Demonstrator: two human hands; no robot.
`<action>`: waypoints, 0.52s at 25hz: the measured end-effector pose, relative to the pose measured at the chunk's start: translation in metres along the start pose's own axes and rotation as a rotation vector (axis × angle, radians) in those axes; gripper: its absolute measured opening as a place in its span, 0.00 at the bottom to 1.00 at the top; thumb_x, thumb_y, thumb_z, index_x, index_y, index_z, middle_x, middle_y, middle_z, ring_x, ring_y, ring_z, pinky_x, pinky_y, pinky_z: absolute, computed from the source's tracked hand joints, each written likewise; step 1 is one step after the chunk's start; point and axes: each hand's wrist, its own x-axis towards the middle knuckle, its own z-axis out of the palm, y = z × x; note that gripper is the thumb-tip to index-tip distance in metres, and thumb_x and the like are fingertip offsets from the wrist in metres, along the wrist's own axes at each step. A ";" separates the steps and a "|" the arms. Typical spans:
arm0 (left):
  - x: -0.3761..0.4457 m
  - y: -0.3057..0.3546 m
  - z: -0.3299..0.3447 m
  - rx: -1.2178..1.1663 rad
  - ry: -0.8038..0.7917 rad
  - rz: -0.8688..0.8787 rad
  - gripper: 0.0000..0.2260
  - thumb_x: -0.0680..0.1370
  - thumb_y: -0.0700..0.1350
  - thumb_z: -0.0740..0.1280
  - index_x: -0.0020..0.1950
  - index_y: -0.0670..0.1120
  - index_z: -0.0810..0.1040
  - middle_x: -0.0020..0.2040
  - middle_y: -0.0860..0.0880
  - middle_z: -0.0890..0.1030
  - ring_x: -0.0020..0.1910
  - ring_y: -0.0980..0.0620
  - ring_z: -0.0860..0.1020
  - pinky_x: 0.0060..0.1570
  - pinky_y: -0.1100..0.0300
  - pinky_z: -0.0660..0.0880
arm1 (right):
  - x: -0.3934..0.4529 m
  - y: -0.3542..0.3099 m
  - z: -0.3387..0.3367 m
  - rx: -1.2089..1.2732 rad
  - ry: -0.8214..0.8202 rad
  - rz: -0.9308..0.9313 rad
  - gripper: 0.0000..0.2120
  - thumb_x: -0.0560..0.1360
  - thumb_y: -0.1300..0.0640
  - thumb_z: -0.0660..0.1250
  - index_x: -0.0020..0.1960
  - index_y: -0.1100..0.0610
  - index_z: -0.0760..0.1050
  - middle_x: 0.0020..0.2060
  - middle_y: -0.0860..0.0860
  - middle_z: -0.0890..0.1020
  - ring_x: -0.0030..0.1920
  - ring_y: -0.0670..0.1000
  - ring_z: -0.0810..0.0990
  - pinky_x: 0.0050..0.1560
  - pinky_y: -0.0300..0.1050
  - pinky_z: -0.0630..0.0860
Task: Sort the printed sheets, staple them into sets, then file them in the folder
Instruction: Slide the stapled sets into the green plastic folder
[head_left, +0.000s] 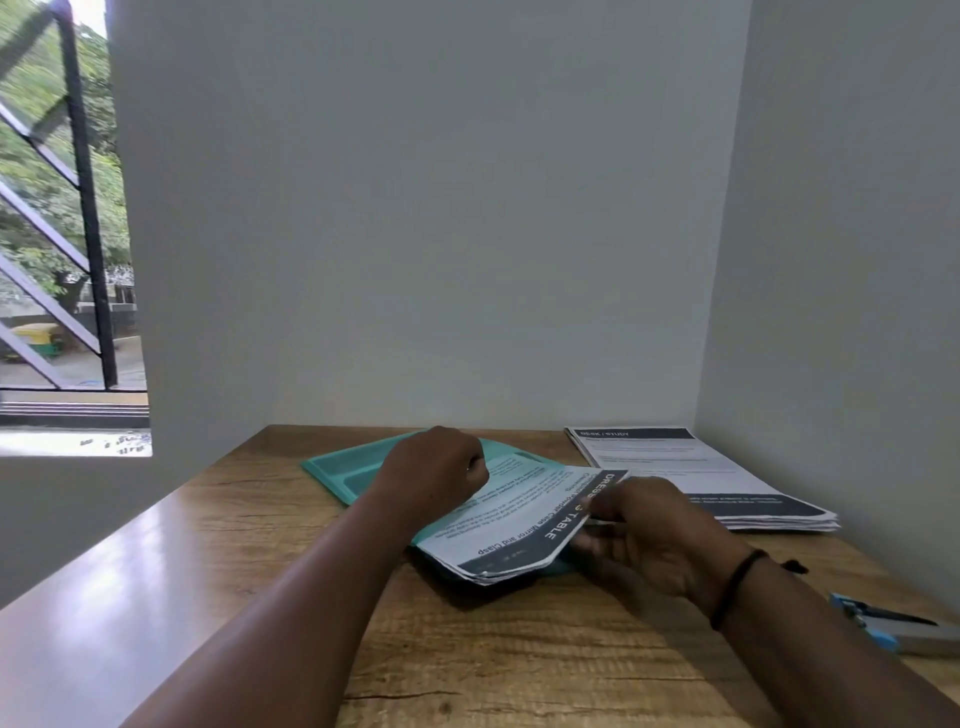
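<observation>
Head view: left hand (436, 467) presses fist-like on the set of sheets (519, 514) over the teal folder (343, 470); right hand (649, 530) pinches its edge, likely squaring it for filing. Remaining stack (701, 478) and stapler (893, 626) wait on the counter (519, 649).

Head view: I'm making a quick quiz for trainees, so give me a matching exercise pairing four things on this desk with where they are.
Things:
1. set of sheets
2. teal folder
3. stack of sheets
4. stapler

Places:
A. near right edge of the desk, beside the right forearm
B. held in both hands, left hand and right hand
C. far right corner, by the wall
D. flat on the desk under the held paper

Pairs: 1-B, 2-D, 3-C, 4-A
</observation>
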 end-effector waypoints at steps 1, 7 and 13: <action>0.000 0.000 0.000 0.005 0.011 -0.001 0.10 0.76 0.48 0.60 0.43 0.47 0.80 0.40 0.50 0.81 0.38 0.50 0.78 0.40 0.54 0.77 | 0.001 -0.001 -0.006 0.000 -0.010 0.039 0.11 0.77 0.74 0.56 0.56 0.70 0.73 0.37 0.61 0.84 0.28 0.54 0.83 0.26 0.43 0.80; 0.001 0.008 0.002 0.083 0.073 0.058 0.11 0.77 0.49 0.59 0.44 0.47 0.79 0.41 0.49 0.82 0.40 0.49 0.79 0.38 0.55 0.74 | 0.028 -0.006 0.010 -0.261 0.027 -0.003 0.11 0.76 0.75 0.55 0.54 0.69 0.73 0.45 0.63 0.83 0.32 0.54 0.83 0.28 0.44 0.81; -0.001 0.004 0.010 0.094 0.132 0.121 0.23 0.73 0.54 0.49 0.44 0.48 0.82 0.41 0.50 0.83 0.40 0.49 0.80 0.36 0.56 0.73 | 0.092 0.015 0.048 -0.840 0.082 -0.250 0.22 0.70 0.60 0.66 0.62 0.66 0.70 0.54 0.63 0.79 0.52 0.61 0.81 0.51 0.56 0.81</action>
